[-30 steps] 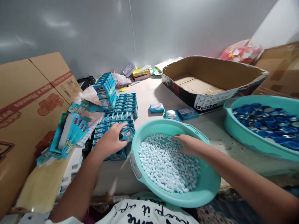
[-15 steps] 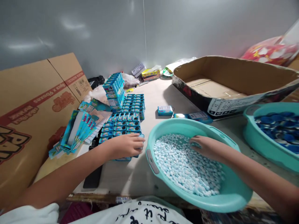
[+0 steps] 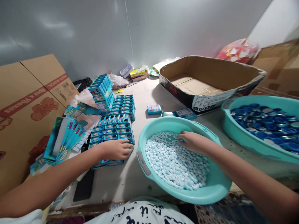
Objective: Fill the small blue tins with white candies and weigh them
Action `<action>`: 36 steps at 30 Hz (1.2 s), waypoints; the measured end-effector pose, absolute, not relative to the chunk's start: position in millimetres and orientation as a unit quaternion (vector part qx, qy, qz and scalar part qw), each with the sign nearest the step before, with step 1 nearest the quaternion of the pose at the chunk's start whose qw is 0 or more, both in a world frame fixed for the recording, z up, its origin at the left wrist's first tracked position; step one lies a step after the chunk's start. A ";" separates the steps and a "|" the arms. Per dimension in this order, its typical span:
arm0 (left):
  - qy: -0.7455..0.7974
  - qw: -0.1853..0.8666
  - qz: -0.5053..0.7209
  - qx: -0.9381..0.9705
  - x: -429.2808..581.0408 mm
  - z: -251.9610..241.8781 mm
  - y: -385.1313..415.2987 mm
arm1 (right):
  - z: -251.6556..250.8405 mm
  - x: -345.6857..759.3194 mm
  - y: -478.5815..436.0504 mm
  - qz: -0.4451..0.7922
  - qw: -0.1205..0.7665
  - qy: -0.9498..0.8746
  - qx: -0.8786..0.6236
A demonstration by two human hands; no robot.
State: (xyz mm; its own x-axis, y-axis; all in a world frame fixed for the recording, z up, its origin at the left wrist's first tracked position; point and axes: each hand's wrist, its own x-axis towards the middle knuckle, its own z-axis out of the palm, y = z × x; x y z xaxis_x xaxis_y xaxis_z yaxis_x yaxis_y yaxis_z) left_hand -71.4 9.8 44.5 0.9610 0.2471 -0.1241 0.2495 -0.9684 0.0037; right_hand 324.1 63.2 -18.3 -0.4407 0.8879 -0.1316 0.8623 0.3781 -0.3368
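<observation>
Currently, R hand is down inside the turquoise candy basin, over the small white & pale-blue candies; fingers curled in, partly closed. Can't tell if it has any pcs in its grip, fingertips hidden. L hand is just left of the basin, palm down, fingers bent & close together, over the near end of the rows of blue candy boxes; can't tell whether it has hold of one.

Box rows sit left of the basin, w/ a taller box stack at its far left. Fanned blue cardboard sleeves & a big brown carton are well left of the basin. Flat black slab, type unclear, lies to its near left. Just past the basin's far rim: a few loose boxes. Open cardboard tray is beyond the basin, twd the right. 2nd turquoise basin, right of the first, holds blue & silver discs, exact type unclear.
</observation>
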 end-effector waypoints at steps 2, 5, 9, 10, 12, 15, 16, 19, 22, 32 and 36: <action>0.164 0.029 -0.047 0.985 -74.0 40.3 8.6 | -16.6 322.2 63.0 0.184 -0.014 -0.838 -0.513; 0.239 0.021 -0.021 0.971 -71.8 27.9 -5.3 | -15.5 318.8 60.9 0.191 -0.048 -0.832 -0.519; 0.456 -0.039 0.039 0.888 -60.5 6.4 -28.6 | -14.8 308.1 52.3 0.234 -0.095 -0.801 -0.542; 0.499 -0.046 0.039 0.865 -58.0 2.9 -31.4 | -14.0 302.3 49.3 0.247 -0.112 -0.789 -0.552; 0.540 -0.038 0.020 0.841 -54.8 0.5 -32.5 | -11.6 285.1 42.7 0.276 -0.131 -0.771 -0.559; 0.534 -0.014 0.015 0.845 -53.2 5.6 -27.7 | -7.5 248.2 33.5 0.330 -0.102 -0.776 -0.528; 0.533 -0.014 0.025 0.845 -52.6 7.9 -26.0 | -6.4 235.6 31.0 0.345 -0.089 -0.779 -0.516; 0.569 -0.024 0.066 0.819 -48.0 10.9 -23.3 | -4.5 209.3 26.1 0.365 -0.064 -0.790 -0.488; 0.618 -0.025 0.108 0.778 -40.6 7.2 -22.8 | -4.2 208.3 22.7 0.371 -0.049 -0.812 -0.449; 0.635 -0.025 0.294 0.714 -23.0 -13.4 -41.6 | 16.1 250.7 -3.7 0.271 -0.069 -0.903 -0.325; 0.483 0.059 0.378 0.787 5.6 -19.0 -71.4 | 37.3 276.7 52.5 0.231 0.010 -0.907 -0.351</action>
State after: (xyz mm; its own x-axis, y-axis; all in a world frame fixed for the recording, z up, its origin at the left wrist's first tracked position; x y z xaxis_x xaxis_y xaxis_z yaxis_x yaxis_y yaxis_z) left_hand 5.6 -71.4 -19.0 0.2471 0.8054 0.5388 0.7156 -0.5266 0.4589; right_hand 276.7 52.5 37.3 -0.7529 0.6423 -0.1436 0.6329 0.6467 -0.4257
